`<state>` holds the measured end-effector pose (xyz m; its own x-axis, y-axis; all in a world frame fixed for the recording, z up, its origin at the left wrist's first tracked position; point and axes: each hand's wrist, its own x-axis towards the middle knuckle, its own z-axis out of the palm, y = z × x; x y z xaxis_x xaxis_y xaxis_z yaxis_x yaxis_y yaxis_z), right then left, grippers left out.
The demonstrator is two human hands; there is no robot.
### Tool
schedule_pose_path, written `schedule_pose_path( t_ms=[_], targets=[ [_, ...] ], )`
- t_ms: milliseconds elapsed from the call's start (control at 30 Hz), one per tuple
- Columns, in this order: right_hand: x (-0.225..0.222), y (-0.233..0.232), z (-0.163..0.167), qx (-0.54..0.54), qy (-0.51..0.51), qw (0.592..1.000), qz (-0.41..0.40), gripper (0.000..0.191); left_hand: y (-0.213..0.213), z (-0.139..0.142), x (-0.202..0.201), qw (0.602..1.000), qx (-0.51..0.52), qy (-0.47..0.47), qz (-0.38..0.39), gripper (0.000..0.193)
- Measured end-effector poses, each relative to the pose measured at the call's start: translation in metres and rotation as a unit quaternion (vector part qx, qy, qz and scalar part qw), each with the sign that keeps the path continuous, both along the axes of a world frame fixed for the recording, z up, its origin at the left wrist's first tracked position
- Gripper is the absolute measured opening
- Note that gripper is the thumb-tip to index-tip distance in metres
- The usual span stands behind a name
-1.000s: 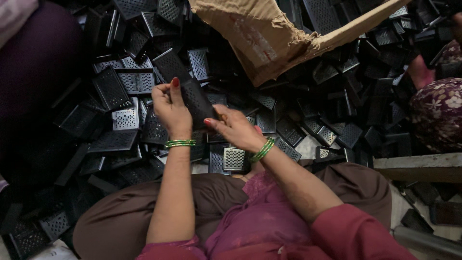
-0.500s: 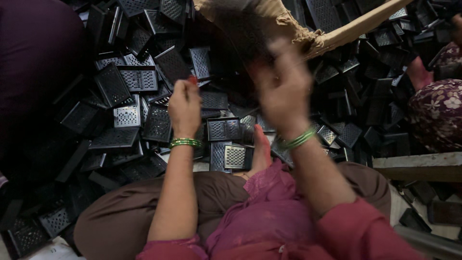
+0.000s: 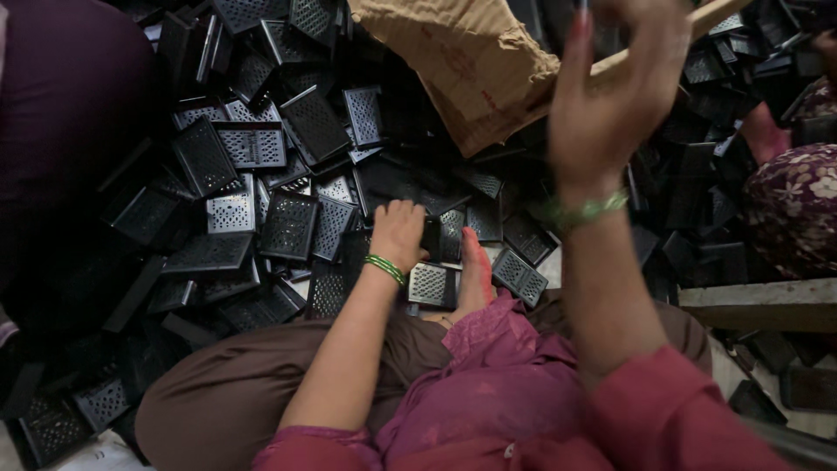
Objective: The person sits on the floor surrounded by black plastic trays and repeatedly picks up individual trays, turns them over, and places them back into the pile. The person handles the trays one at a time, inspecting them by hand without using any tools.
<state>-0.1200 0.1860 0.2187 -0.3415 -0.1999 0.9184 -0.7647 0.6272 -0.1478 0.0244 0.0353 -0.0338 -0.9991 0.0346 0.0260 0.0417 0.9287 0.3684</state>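
Black perforated grates (image 3: 288, 225) are heaped on the floor all round the left hand (image 3: 399, 234), whose fingers are curled down onto one grate (image 3: 432, 237) in the heap; whether it is gripped cannot be told. Just below those fingers a paler grate (image 3: 433, 284) lies flat. The right hand (image 3: 610, 96) is raised beside a torn cardboard box (image 3: 462, 65), fingers loosely bent; anything held there cannot be made out.

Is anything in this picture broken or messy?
Yes. The brown cardboard box at the top is torn and crumpled along its edge. The black perforated plates lie in a jumbled heap, tilted every way. The left hand rests on the heap; the right hand is raised and blurred.
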Motion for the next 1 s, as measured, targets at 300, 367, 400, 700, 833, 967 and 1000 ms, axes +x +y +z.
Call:
schedule_pose_path(
  t_ms=[300, 367, 400, 700, 833, 967, 1000],
  targets=[
    [0.049, -0.060, -0.170, 0.239, -0.359, 0.883, 0.184, 0.035, 0.015, 0.014, -0.001, 0.966, 0.011, -0.252, -0.050, 0.089],
    [0.039, -0.071, -0.207, 0.266, -0.391, 0.862, 0.182, 0.047, 0.007, 0.020, 0.001, 0.967, 0.029, -0.250, -0.040, 0.102],
    [0.037, -0.075, -0.222, 0.292, -0.384, 0.859, 0.171, 0.049, 0.003, 0.022, 0.003, 0.965, 0.047, -0.256, -0.033, 0.105],
    [0.026, -0.065, -0.249, 0.236, -0.413, 0.874, 0.098, 0.031, -0.021, 0.030, -0.005, 0.952, 0.127, -0.280, 0.010, 0.129],
    [0.013, -0.031, -0.223, -0.082, -0.471, 0.855, 0.200, 0.033, -0.071, 0.048, -0.005, 0.923, 0.311, -0.218, 0.058, 0.091],
    [0.039, -0.017, -0.211, -0.270, -0.617, 0.669, 0.315, 0.041, -0.089, 0.059, 0.000, 0.747, 0.653, -0.051, 0.118, 0.074],
    [0.050, -0.022, -0.213, -0.310, -0.640, 0.628, 0.316, 0.044, -0.085, 0.058, 0.000, 0.697, 0.707, -0.045, 0.110, 0.067]
  ],
)
